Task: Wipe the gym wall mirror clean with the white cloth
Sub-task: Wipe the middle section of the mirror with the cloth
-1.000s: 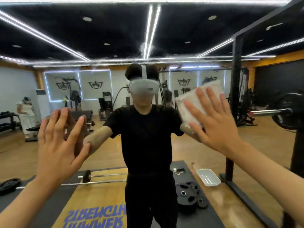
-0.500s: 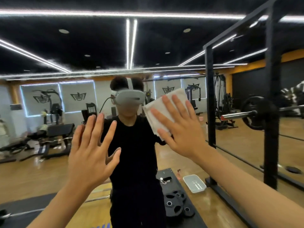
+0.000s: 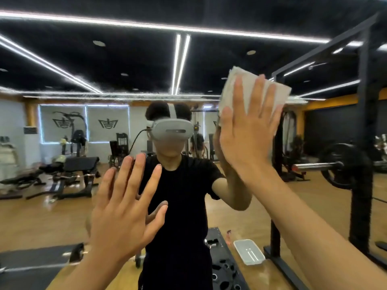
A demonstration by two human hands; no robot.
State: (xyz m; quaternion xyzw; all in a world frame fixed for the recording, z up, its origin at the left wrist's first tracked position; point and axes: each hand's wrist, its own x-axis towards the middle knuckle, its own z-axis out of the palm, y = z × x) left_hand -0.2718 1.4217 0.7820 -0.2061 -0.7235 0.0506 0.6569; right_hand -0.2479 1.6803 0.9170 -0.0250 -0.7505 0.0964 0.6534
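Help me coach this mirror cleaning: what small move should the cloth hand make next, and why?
Probably slide the right hand down the mirror, white cloth flat beneath it. It presses the cloth high on the glass, above the open left hand, so the area below seems the natural next stroke.

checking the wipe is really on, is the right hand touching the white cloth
Touching. The head view shows the right hand laid flat on the white cloth, its straight fingers lying across the cloth with no gap.
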